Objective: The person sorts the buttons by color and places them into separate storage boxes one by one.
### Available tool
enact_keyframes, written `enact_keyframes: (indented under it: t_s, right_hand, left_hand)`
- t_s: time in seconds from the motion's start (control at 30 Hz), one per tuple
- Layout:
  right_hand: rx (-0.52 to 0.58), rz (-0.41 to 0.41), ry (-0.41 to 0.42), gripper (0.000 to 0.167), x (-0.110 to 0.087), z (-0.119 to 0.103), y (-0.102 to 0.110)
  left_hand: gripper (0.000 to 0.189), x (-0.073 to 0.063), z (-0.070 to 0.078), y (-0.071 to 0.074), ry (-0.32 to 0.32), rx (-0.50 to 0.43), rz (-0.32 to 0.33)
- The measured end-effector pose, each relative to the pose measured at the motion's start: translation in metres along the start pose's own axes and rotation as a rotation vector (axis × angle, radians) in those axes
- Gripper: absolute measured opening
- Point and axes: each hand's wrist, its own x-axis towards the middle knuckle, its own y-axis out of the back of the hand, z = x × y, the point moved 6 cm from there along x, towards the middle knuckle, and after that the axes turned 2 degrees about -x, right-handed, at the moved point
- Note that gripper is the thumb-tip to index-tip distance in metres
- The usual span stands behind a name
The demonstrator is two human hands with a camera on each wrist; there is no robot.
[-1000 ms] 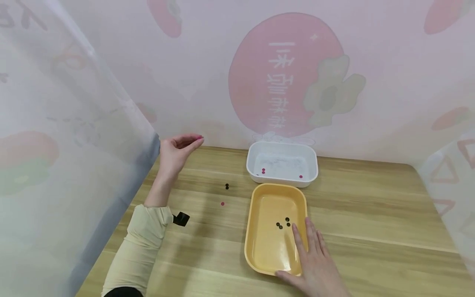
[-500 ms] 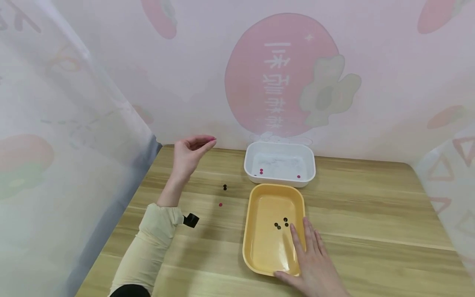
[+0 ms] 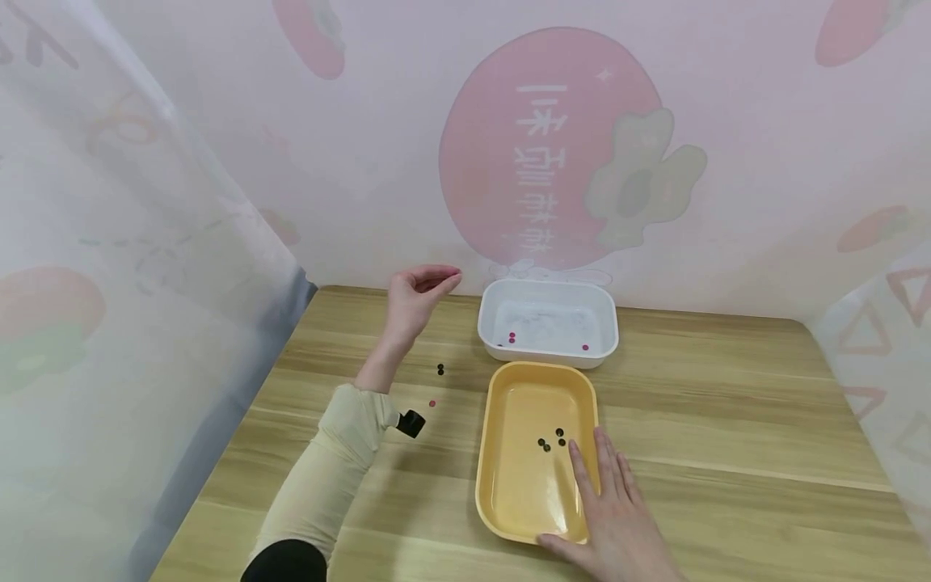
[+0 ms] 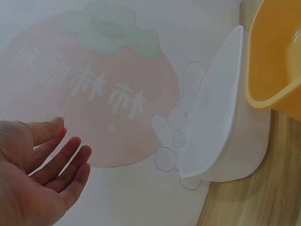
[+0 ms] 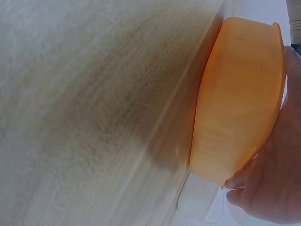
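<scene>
My left hand (image 3: 414, 303) is raised above the table, left of the white tray (image 3: 556, 311), pinching a small pink disc (image 4: 62, 132) between thumb and index finger. Most of that disc is hidden by the fingertips. My right hand (image 3: 618, 517) lies with straight, spread fingers along the right rim of the yellow tray (image 3: 524, 493). Several small black discs (image 3: 560, 432) lie in this tray. Inside the white one are a pair of pink discs (image 3: 512, 337) on the left and a single one (image 3: 585, 347) on the right.
Two black discs (image 3: 440, 369) touch on the wooden table (image 3: 727, 428) left of the trays, and a pink disc (image 3: 432, 403) lies below them. The white tray stands against the back end of the yellow one. Printed cloth walls (image 3: 378, 145) close in the back and sides.
My left hand has moved right toward the white tray, keeping its pinch on the pink disc. My right hand stays on the yellow tray's rim.
</scene>
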Motion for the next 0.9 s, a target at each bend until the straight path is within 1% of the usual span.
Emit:
enact_keyframes:
  t_s: [0.1, 0.2, 0.37, 0.5, 0.6, 0.7, 0.8, 0.9]
  right_hand:
    - [0.001, -0.002, -0.003, 0.129, 0.000, 0.000, 0.000]
    - [0.020, -0.030, -0.020, 0.130, 0.000, -0.001, -0.002]
    - [0.030, -0.066, -0.034, 0.132, 0.000, -0.003, -0.003]
    - [0.015, -0.048, -0.022, 0.131, 0.000, -0.004, -0.003]
    - [0.005, -0.020, -0.011, 0.131, 0.000, -0.004, -0.003]
    - [-0.003, 0.002, 0.000, 0.131, 0.000, -0.004, -0.003]
    - [-0.003, 0.004, 0.004, 0.131, 0.000, -0.004, -0.003]
    - [0.005, -0.013, -0.003, 0.131, 0.000, -0.004, -0.003]
  left_hand:
    - [0.024, 0.003, -0.007, -0.011, 0.008, 0.006, -0.018]
    - [0.023, 0.005, -0.018, -0.022, 0.020, 0.023, -0.037]
    - [0.021, 0.007, -0.040, -0.038, 0.044, 0.105, -0.064]
    - [0.020, 0.004, -0.053, -0.052, 0.049, 0.166, -0.103]
    - [0.019, 0.003, -0.060, -0.062, 0.037, 0.197, -0.139]
    - [0.017, 0.002, -0.067, -0.070, 0.019, 0.255, -0.164]
    - [0.016, 0.000, -0.073, -0.077, 0.013, 0.322, -0.189]
    - [0.017, -0.003, -0.079, -0.084, 0.019, 0.390, -0.231]
